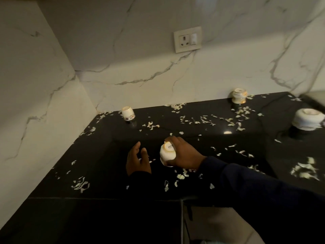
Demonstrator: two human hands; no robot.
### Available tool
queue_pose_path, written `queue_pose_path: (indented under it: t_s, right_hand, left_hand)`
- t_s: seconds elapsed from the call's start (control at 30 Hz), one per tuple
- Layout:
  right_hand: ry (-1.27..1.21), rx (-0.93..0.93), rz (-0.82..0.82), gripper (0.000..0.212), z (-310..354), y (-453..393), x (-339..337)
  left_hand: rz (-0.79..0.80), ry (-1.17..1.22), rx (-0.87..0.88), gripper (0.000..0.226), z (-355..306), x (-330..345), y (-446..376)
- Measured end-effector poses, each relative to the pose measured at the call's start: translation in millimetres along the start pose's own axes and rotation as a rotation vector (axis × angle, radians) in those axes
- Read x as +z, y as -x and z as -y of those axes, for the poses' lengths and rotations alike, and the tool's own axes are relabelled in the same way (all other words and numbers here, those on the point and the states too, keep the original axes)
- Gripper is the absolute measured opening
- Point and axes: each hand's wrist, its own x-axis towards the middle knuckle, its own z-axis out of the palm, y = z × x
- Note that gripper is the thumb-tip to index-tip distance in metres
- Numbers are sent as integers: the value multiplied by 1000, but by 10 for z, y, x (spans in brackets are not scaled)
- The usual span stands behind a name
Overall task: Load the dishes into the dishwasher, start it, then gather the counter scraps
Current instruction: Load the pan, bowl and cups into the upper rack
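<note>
My right hand (184,153) grips a small white cup (167,153) that is upside down, its base with printed letters facing up, just above the black counter (109,182). My left hand (138,158) hovers open just left of it, fingers apart, holding nothing. Another upturned cup (128,113) with a floral print stands near the back left corner. A third inverted cup (238,95) sits against the back wall at the right. A white bowl (307,118) lies upside down at the far right. Pale vegetable scraps (207,119) are scattered over the counter.
Marble walls close the counter at the left and back; a wall socket (187,39) is mounted on the back wall. A larger pile of scraps (305,170) lies at the right. The counter's front edge and a dark cabinet front run below my arms.
</note>
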Motion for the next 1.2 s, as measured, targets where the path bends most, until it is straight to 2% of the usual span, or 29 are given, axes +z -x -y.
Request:
queue_pose_path:
  t_s: [0.17,0.47,0.9,1.07,1.2]
  right_hand:
    - [36,113,-144,82,-347,644,-435]
    - [80,415,-435,79,-1011,2163,-1236]
    - [77,647,-766,78,-1892,4086,-2185]
    - [63,757,-848,75,-2422,5038,-2586]
    - [9,866,-888,78,-2946,5766,-2752]
  left_hand:
    - [81,105,143,36,-397,491,433]
    - [488,166,375,36,-981,1520,1571]
    - [856,251,691,29,-1732,2774,3465]
    - [979,263,709,28,-2000,3374,4421]
    - [1046,288,641,25,-2047,3758,5134]
